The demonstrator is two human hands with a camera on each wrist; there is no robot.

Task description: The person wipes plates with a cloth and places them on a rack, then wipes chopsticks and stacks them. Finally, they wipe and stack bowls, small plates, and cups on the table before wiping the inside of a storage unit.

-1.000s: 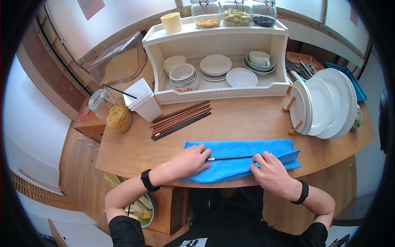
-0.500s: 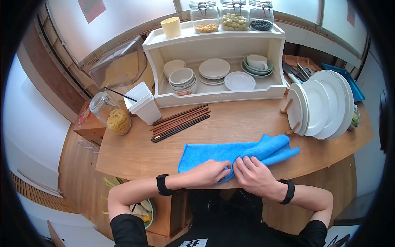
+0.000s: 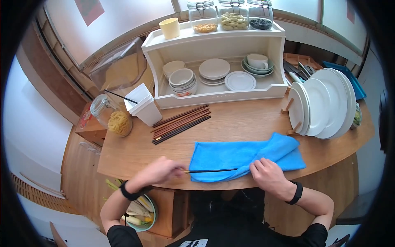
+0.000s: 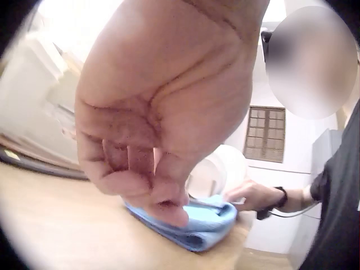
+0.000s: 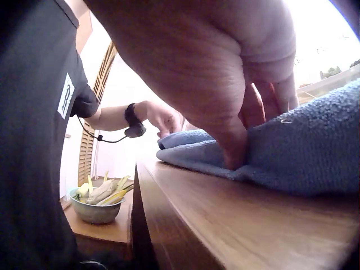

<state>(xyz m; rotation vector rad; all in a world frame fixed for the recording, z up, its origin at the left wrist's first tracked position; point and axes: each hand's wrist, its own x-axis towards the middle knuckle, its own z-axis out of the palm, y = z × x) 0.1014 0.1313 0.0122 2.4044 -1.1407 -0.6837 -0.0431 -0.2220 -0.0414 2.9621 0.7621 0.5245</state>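
My left hand (image 3: 163,171) pinches the gold-banded end of a dark chopstick (image 3: 212,170) at the left edge of the blue cloth (image 3: 228,152). The chopstick lies level across the cloth, and its far end runs in beside a fold. My right hand (image 3: 269,177) grips the cloth's folded front part, thumb (image 5: 233,149) against the near side in the right wrist view. Creased layers of cloth bunch up toward the right. In the left wrist view my left hand (image 4: 163,112) has curled fingers, with the cloth (image 4: 194,239) beyond them.
Several chopsticks (image 3: 181,125) lie in a bundle behind the cloth. A white container (image 3: 144,108) with one dark stick and a pasta jar (image 3: 119,121) stand left. Plates in a rack (image 3: 321,105) stand right, a white shelf (image 3: 218,99) with dishes behind.
The left hand moved from the middle of the cloth out to the left with the chopstick's end. The cloth's right part was folded over, and the chopstick, covered half a second ago, shows again.
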